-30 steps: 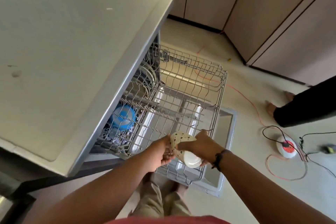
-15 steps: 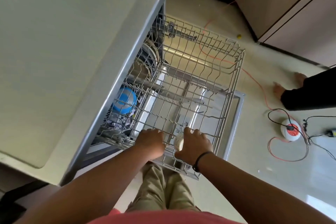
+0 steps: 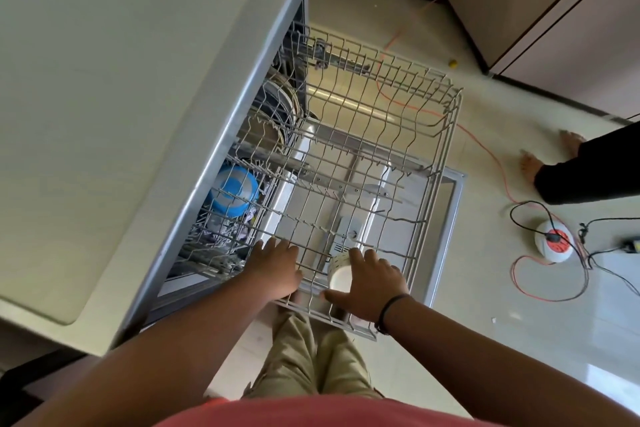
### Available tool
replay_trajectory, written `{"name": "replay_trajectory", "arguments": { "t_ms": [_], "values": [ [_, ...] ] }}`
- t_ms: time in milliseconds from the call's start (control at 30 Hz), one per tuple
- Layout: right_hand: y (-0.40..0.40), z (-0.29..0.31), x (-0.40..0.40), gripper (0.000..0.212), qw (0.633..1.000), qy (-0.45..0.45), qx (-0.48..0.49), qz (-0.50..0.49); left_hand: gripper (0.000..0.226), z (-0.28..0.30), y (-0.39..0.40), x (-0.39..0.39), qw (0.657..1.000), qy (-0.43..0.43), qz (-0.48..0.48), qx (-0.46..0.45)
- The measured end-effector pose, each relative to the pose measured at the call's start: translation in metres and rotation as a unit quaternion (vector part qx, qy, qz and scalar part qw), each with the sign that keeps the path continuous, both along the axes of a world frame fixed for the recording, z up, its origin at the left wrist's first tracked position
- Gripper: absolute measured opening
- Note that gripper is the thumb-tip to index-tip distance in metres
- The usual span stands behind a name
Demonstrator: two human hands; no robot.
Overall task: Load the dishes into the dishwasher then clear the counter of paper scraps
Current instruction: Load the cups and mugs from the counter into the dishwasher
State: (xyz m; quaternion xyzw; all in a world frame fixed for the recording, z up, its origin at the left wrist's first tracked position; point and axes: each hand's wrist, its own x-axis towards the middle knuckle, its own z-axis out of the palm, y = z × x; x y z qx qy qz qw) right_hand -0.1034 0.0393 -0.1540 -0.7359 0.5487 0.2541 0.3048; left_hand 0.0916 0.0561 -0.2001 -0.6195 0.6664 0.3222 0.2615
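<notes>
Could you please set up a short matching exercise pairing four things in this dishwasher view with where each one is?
Things:
1. small white patterned cup
2. blue round bowl
3. round white-and-red extension reel
4. left hand

Places:
A. on the floor tiles, right of the open dishwasher door
B. at the near edge of the pulled-out grey wire rack, under the right hand
C. in the lower rack under the counter edge
D. on the pulled-out rack's near-left wires

Pairs: 1-B, 2-C, 3-A, 4-D

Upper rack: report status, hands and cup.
Right hand setting cup in upper rack. Left hand resting on rack's near edge. Nothing blocking.
</notes>
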Motion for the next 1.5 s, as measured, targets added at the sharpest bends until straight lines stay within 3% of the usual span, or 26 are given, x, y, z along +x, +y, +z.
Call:
{"name": "replay_trajectory", "arguments": {
  "t_ms": [167, 433, 567, 733, 833, 967, 1167, 1300, 1500],
  "values": [
    [-0.013, 0.014, -0.022, 0.097, 0.999, -0.005, -0.015, -0.033, 0.053, 0.023, 0.004, -0.004, 0.999, 0.019, 0.005, -0.036],
    [-0.053, 0.072, -0.03, 0.095, 0.996, -0.03, -0.077, -0.017, 0.044, 0.115, 0.03, -0.012, 0.991, 0.042, 0.035, -0.121],
    [-0.075, 0.12, 0.003, 0.08, 0.983, -0.088, -0.16, 0.03, 0.046, 0.171, 0.047, -0.002, 0.975, 0.061, 0.1, -0.189],
    [-0.065, 0.174, 0.067, 0.068, 0.948, -0.165, -0.24, 0.13, 0.04, 0.221, 0.09, 0.028, 0.922, 0.047, 0.132, -0.362],
    [-0.043, 0.206, 0.123, 0.066, 0.916, -0.219, -0.274, 0.194, 0.041, 0.253, 0.128, 0.068, 0.866, 0.067, 0.207, -0.45],
    [-0.001, 0.233, 0.198, 0.066, 0.879, -0.254, -0.297, 0.273, 0.044, 0.269, 0.191, 0.126, 0.815, 0.029, 0.291, -0.501],
    [0.082, 0.242, 0.31, 0.065, 0.851, -0.315, -0.269, 0.323, 0.029, 0.272, 0.311, 0.201, 0.766, -0.064, 0.37, -0.521],
    [0.124, 0.238, 0.376, 0.071, 0.864, -0.334, -0.203, 0.317, 0.026, 0.269, 0.363, 0.237, 0.744, -0.096, 0.404, -0.524],
    [0.141, 0.226, 0.445, 0.087, 0.885, -0.386, -0.077, 0.246, 0.048, 0.235, 0.392, 0.278, 0.772, -0.123, 0.437, -0.444]
  ]
}}
